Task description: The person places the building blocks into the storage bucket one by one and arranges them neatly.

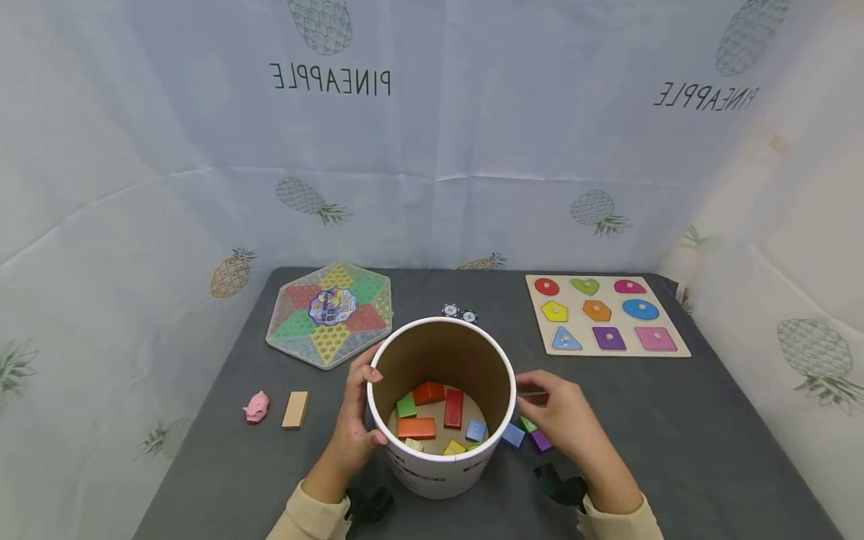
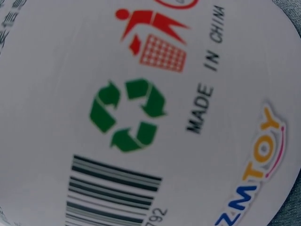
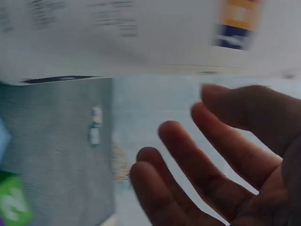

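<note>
A white round bucket [image 1: 442, 480] stands in front of me in the head view, with several coloured blocks inside, among them a red block [image 1: 454, 409], an orange block [image 1: 416, 428] and a blue block [image 1: 475, 430]. My left hand [image 1: 352, 427] holds its left side, fingertips at the rim. The bucket's printed wall [image 2: 155, 127] fills the left wrist view, where no fingers show. By the right rim is my right hand [image 1: 556, 412]; its fingers are spread and hold nothing in the right wrist view. Below it lie a blue block [image 1: 513, 436], a purple block [image 1: 541, 441] and a green block [image 3: 14, 197].
A hexagonal star-pattern board [image 1: 331, 315] lies back left, a wooden shape puzzle [image 1: 607, 315] back right. Two poker chips [image 1: 460, 313] are behind the bucket. A pink pig [image 1: 256, 407] and a plain wooden block [image 1: 295, 410] lie at left. Printed cloth [image 1: 432, 135] encloses the table.
</note>
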Demonstrator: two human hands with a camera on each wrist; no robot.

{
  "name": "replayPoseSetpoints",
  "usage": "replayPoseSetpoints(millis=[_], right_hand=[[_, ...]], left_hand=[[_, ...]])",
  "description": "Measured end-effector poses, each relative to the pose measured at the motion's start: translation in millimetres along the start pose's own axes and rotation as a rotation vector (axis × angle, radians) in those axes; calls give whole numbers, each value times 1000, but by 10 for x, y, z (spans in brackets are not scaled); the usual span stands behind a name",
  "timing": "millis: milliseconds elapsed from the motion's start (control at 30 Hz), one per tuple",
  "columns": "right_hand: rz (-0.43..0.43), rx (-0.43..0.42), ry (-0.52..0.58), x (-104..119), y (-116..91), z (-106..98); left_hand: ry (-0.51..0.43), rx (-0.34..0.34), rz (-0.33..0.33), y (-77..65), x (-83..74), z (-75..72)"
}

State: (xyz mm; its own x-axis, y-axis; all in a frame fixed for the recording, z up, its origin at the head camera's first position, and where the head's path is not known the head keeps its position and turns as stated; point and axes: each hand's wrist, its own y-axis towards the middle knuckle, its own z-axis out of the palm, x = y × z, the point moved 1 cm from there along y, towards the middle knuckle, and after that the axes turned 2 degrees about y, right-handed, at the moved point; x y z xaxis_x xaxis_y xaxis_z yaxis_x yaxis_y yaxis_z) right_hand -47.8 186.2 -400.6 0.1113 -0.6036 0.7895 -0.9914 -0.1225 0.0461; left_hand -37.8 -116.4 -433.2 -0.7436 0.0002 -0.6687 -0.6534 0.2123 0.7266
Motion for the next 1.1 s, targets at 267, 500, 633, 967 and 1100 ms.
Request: replayPoseSetpoints(millis=[267,500,633,967,1100], right_hand=[[-48,93,-204,-326,19,393],[-114,144,-329,-502,6,557],[-80,128,-294,-519,0,519],[21,6,-94,-236,-32,-24],[-126,-192,-79,69,-66,-297]], left_hand=[[-6,3,-2,2,4,-3],[-6,-1,-1,-7,-9,-1],[6,4,-4,-2,-9,-5],[-1,8,-12,-2,-6,1],[-15,8,6,10,-10,4]])
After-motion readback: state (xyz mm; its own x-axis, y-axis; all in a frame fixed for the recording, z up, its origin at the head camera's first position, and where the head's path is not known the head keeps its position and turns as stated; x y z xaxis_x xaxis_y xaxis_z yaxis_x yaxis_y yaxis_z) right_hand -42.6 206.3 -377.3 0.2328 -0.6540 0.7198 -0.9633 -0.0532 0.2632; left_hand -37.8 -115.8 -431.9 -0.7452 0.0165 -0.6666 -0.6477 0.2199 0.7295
